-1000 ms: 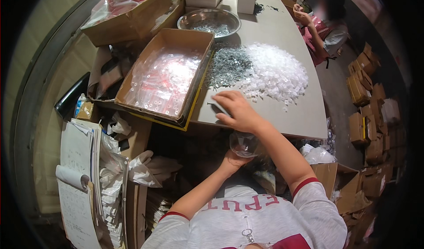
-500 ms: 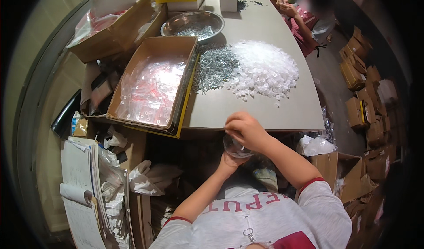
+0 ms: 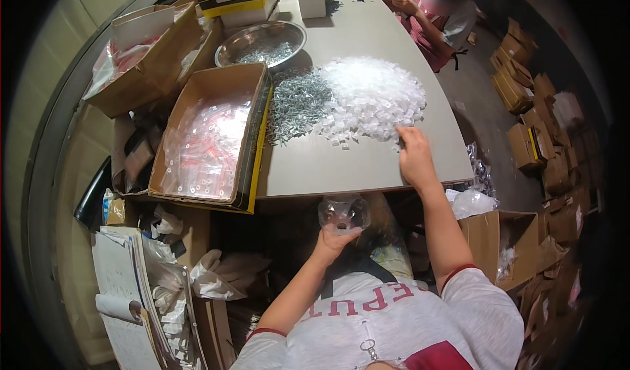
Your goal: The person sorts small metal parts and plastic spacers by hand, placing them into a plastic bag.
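Note:
My left hand (image 3: 335,241) is below the table's near edge. It is closed on a clear plastic bag (image 3: 344,212), whose mouth gapes wide; whether anything lies inside is hard to make out. My right hand (image 3: 415,153) reaches over the table, fingers stretched toward the near right edge of a heap of small white plastic clips (image 3: 374,97). Its fingertips are at the outermost clips, and I see nothing held in it. Against the heap's left side lies a pile of grey metal nails or screws (image 3: 296,104).
An open cardboard box (image 3: 157,166) of clear bags with red marks stands left on the table (image 3: 328,173). Behind it is a metal bowl (image 3: 230,48) with small metal pieces. Stacked papers (image 3: 115,271) are lower left, cartons (image 3: 485,232) right. Another person (image 3: 433,28) sits at the far right.
My right hand has left the bag and moved up and right to the heap of clips. The left hand keeps the bag, now plainly seen with its mouth wide. The view has shifted slightly.

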### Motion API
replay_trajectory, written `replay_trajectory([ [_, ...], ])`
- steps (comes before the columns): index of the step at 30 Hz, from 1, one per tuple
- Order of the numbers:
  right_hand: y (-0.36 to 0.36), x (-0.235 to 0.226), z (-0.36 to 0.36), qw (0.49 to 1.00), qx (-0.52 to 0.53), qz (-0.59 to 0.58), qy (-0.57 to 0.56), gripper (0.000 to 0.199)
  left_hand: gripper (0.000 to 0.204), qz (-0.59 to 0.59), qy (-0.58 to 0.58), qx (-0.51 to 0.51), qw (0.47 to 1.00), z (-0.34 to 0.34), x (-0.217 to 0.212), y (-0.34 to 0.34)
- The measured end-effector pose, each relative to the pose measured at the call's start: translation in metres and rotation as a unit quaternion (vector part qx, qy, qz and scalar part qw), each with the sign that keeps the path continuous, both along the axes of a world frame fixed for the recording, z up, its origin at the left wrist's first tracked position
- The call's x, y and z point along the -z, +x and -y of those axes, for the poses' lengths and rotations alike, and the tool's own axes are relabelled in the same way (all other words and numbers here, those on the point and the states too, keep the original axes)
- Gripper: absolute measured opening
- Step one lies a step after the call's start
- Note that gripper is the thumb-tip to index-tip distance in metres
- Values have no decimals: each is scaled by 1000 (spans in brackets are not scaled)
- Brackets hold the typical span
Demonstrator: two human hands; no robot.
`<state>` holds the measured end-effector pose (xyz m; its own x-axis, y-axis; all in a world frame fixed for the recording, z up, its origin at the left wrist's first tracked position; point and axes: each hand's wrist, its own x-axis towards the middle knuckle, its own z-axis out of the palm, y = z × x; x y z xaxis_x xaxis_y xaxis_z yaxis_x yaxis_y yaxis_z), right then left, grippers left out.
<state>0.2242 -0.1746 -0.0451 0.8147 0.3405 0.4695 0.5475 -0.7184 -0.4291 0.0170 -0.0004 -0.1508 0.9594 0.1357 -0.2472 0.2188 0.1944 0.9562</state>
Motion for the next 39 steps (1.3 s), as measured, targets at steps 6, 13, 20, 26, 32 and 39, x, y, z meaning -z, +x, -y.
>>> replay_trajectory([
  [6, -30, -12, -35, 988, -144, -35, 42, 53, 43, -26, -34, -13, 999, 2, 1, 1],
  [13, -48, -32, -33, 960, -155, -184, 145, 40, 46, 3, 67, 3, 998, -2, -1, 0],
  [20, -49, -25, -56, 989, -135, -44, 37, 34, 40, 21, 49, -8, 999, 1, -11, 1],
  [26, -47, -20, -52, 986, -117, -112, 51, 27, 40, 18, 60, -10, 998, 1, -10, 0],
  [32, -77, -33, -47, 956, -208, -195, 67, 27, 44, 42, 64, -20, 997, 1, -11, 3],
  [39, -47, -32, -70, 975, -154, -136, 83, 33, 47, -6, 95, 25, 995, -3, -8, 2],
])
